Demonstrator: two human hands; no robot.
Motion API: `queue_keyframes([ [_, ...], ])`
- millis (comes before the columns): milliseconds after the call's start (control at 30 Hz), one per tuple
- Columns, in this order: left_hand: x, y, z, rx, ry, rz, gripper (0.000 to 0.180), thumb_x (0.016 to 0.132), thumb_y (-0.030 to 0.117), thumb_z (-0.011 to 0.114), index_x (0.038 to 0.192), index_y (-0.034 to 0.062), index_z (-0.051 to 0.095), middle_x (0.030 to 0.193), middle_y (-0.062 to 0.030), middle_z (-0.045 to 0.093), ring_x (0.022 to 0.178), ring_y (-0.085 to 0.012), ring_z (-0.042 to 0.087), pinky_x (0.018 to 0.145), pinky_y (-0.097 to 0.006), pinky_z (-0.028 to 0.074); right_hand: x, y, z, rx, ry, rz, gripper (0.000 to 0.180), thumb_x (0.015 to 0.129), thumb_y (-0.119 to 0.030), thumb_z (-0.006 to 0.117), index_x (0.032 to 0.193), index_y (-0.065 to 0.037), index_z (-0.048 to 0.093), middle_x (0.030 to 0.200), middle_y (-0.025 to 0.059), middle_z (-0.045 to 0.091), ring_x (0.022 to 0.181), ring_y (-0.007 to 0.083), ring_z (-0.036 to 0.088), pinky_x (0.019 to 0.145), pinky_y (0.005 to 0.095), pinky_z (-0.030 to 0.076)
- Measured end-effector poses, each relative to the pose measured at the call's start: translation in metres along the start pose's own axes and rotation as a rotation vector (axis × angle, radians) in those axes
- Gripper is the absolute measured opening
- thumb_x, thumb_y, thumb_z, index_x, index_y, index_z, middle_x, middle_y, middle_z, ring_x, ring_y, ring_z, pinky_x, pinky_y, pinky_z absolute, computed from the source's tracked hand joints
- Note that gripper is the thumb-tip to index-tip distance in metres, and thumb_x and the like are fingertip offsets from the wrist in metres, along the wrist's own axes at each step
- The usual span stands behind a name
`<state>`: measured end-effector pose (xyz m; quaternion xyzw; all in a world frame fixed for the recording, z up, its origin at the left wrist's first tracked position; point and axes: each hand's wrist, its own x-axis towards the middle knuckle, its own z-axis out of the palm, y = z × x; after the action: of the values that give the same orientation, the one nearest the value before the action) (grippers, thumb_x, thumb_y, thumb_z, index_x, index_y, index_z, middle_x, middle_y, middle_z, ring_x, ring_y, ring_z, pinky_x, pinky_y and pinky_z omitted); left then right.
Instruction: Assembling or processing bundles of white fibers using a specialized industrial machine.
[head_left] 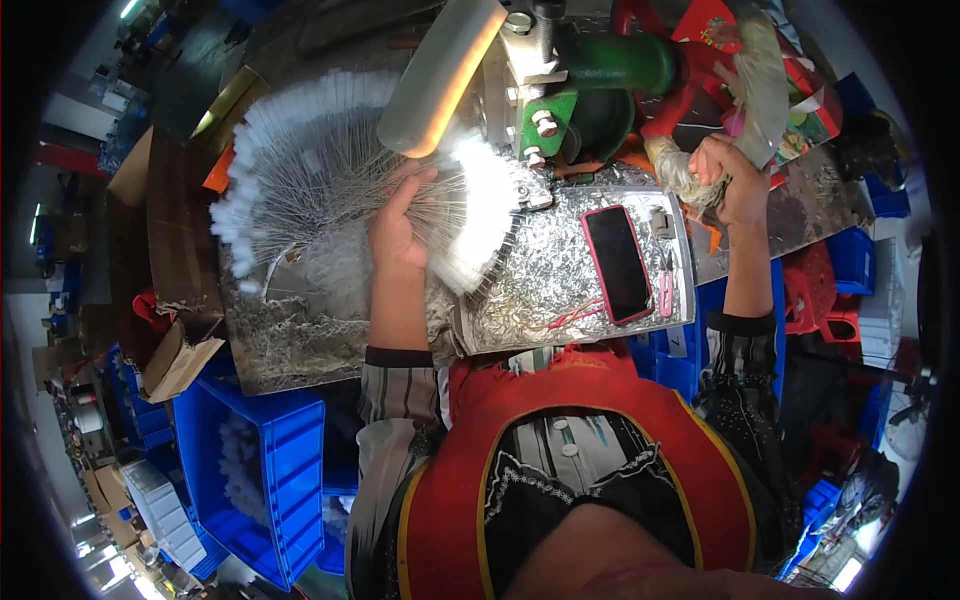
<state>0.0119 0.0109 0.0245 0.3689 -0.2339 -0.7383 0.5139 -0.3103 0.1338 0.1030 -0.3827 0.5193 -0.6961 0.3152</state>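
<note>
Many thin wire stems with fluffy white ends, like small wire brushes (300,185), lie fanned out in a heap at the left of the bench. My left hand (398,232) reaches into the right side of this heap, its fingers curled around some of the stems; the fingertips are partly hidden. A green hand press (615,62) with bolts stands at the far middle. Off to its right, my right hand (738,180) is closed around a lever handle (688,178) wrapped in pale, worn material. Glare washes out the white ends beside the left hand.
A lit lamp (440,80) hangs over the heap. On the foil-covered board (530,300) lie a phone (618,265) in a red case and small pink snips (666,288). Blue crates (290,500) sit below the bench at left; a cardboard box (175,230) stands at its left edge.
</note>
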Motion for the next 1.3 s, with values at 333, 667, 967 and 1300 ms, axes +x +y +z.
queue_keyframes([
  [333,0.000,0.000,0.007,-0.013,0.019,-0.001,0.021,0.082,0.005,0.051,0.103,0.0011,0.052,0.092,-0.0120,0.062,0.070,-0.0133,0.055,0.061,-0.023,0.048,-0.001,-0.019,0.005,-0.034,-0.013,0.064,0.020,0.071,-0.006,0.055,0.053,-0.001,0.048,0.048,0.0060,0.044,0.047,0.0164,0.047,0.052,0.0278,0.039],
  [667,0.012,-0.005,-0.011,-0.048,-0.099,-0.091,0.025,0.079,0.004,0.058,0.103,0.0012,0.051,0.092,-0.0122,0.060,0.074,-0.0162,0.057,0.065,-0.027,0.050,-0.003,0.033,-0.007,0.016,0.055,-0.146,0.019,0.073,0.000,0.051,0.055,-0.001,0.048,0.048,0.0062,0.045,0.045,0.0157,0.045,0.052,0.0290,0.040],
  [967,0.008,-0.007,-0.019,0.038,-0.133,-0.091,0.019,0.077,-0.001,0.056,0.095,0.0001,0.053,0.090,-0.0124,0.058,0.074,-0.0192,0.060,0.064,-0.028,0.053,-0.002,-0.006,0.003,0.014,0.076,0.010,0.010,0.070,-0.002,0.056,0.062,0.002,0.053,0.048,0.0065,0.045,0.045,0.0174,0.047,0.048,0.0291,0.039],
  [1300,0.005,-0.008,-0.011,0.101,0.028,0.083,0.019,0.073,-0.004,0.058,0.092,-0.0039,0.055,0.085,-0.0142,0.060,0.068,-0.0189,0.060,0.061,-0.026,0.052,-0.002,-0.003,0.001,0.026,0.056,0.004,0.009,0.070,-0.001,0.056,0.062,0.003,0.053,0.049,0.0067,0.045,0.045,0.0173,0.047,0.049,0.0289,0.039],
])
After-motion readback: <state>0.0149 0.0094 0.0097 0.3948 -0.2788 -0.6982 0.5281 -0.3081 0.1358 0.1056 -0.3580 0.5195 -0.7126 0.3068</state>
